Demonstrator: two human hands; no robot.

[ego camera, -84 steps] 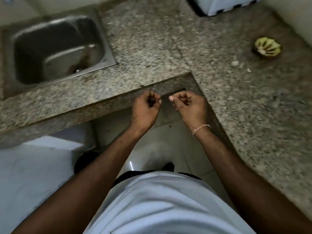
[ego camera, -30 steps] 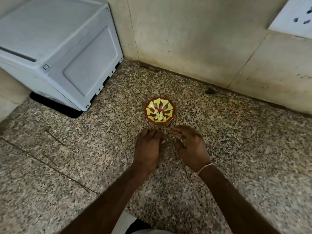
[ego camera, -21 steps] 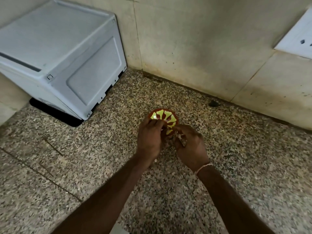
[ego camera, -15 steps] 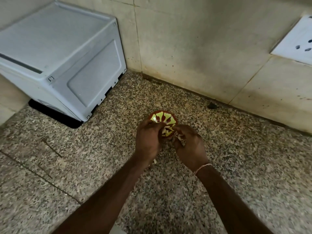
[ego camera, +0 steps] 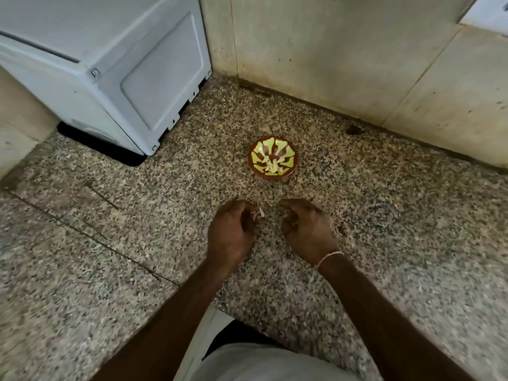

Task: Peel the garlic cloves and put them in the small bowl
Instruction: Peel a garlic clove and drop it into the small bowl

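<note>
Left hand curled, pinching a pale garlic scrap at its fingertips, right hand curled (contents unclear), both above speckled worktop, small bowl beyond them, holding pale cloves, white appliance rear left.

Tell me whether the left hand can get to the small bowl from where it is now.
Probably yes. The left hand sits just short of the small bowl, with only bare countertop between them. Its fingers pinch a pale scrap, likely garlic, which should not block a short reach forward.
</note>
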